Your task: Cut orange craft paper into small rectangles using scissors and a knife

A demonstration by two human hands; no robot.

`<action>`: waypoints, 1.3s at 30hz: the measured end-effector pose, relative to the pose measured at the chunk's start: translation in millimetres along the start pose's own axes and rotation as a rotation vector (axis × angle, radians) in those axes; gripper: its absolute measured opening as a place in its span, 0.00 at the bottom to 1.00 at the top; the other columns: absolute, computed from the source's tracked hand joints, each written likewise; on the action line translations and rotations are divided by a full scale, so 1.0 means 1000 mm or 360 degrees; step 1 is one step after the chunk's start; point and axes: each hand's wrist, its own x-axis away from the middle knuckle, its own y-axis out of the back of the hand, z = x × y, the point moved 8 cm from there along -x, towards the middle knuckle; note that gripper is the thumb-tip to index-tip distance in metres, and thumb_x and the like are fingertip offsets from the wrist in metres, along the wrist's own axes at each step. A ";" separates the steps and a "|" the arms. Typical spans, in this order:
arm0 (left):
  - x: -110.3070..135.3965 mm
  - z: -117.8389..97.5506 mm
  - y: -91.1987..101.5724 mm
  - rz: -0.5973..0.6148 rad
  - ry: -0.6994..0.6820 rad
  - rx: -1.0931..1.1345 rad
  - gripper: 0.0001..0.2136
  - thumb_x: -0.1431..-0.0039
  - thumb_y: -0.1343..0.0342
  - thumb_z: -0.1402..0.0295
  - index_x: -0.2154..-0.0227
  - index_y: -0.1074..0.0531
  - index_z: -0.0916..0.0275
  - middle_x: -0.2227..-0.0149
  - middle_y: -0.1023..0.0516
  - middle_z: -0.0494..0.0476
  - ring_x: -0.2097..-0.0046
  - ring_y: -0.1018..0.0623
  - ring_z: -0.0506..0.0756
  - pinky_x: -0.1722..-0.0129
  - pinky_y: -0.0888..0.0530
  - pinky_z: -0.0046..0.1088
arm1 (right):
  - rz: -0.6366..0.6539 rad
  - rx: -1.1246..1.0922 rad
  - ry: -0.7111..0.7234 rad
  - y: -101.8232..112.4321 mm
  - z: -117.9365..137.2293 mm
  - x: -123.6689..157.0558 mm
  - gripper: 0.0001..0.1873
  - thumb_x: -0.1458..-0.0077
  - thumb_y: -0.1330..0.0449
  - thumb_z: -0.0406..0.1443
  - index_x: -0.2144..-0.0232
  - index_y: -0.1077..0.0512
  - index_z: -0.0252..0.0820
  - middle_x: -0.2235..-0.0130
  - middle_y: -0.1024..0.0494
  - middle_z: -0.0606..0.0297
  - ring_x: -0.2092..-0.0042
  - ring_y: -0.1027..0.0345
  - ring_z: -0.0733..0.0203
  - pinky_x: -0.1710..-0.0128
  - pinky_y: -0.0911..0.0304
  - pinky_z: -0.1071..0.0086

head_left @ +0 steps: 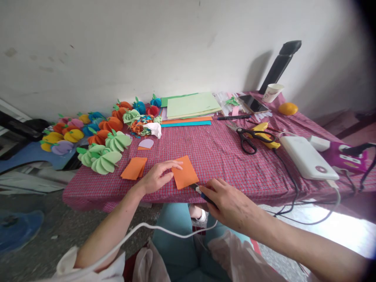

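Observation:
A square stack of orange paper (186,174) lies near the front edge of the table. On its upper left part rest the outstretched fingers of my left hand (157,176), thumb apart and close to the paper's left edge. My right hand (225,197) is closed round a dark blue stapler (206,196), mostly covered by the fingers. Its narrow dark end meets the lower right corner of the stack. Left of my left hand lie more orange paper squares (134,168). Beyond them sits a rounded purple paper piece (146,143) on an orange one.
Colourful paper pumpkins (110,124) crowd the left side. Coloured sheets (190,106) lie at the back by the wall. To the right are black scissors (249,139), a yellow tool (262,133), a white power bank (308,158), cables, a phone (254,103), a paper cup (273,93) and a yellow fruit (288,109).

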 end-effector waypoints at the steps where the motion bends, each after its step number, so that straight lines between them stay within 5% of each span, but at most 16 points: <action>1: -0.001 0.000 0.001 -0.0049 -0.0002 -0.0040 0.15 0.45 0.57 0.75 0.58 0.32 0.60 0.49 0.32 0.55 0.47 0.34 0.53 0.47 0.37 0.35 | -0.0019 -0.0002 0.0006 0.000 0.000 0.001 0.16 0.47 0.49 0.32 0.55 0.35 0.40 0.65 0.33 0.59 0.63 0.38 0.60 0.66 0.39 0.66; 5: -0.006 -0.008 -0.010 -0.0160 -0.0075 -0.0430 0.17 0.41 0.60 0.71 0.50 0.37 0.59 0.45 0.37 0.56 0.43 0.40 0.54 0.44 0.41 0.38 | -0.0064 0.0001 0.0026 0.000 0.001 0.001 0.15 0.47 0.48 0.31 0.56 0.34 0.40 0.66 0.33 0.59 0.63 0.39 0.60 0.66 0.39 0.66; 13: -0.004 -0.009 -0.049 0.0130 -0.0097 -0.1027 0.23 0.39 0.62 0.61 0.43 0.51 0.62 0.39 0.51 0.59 0.38 0.54 0.55 0.42 0.50 0.40 | -0.0076 0.0012 0.0046 -0.001 0.002 0.000 0.14 0.48 0.47 0.32 0.57 0.34 0.38 0.66 0.34 0.59 0.63 0.40 0.59 0.65 0.40 0.65; 39: -0.003 -0.007 -0.050 0.0148 -0.0103 -0.1185 0.25 0.39 0.64 0.60 0.41 0.55 0.64 0.39 0.54 0.58 0.38 0.57 0.54 0.41 0.51 0.36 | -0.0049 0.0079 -0.0009 0.004 -0.017 0.006 0.18 0.48 0.50 0.30 0.54 0.35 0.39 0.66 0.33 0.58 0.63 0.38 0.58 0.65 0.36 0.64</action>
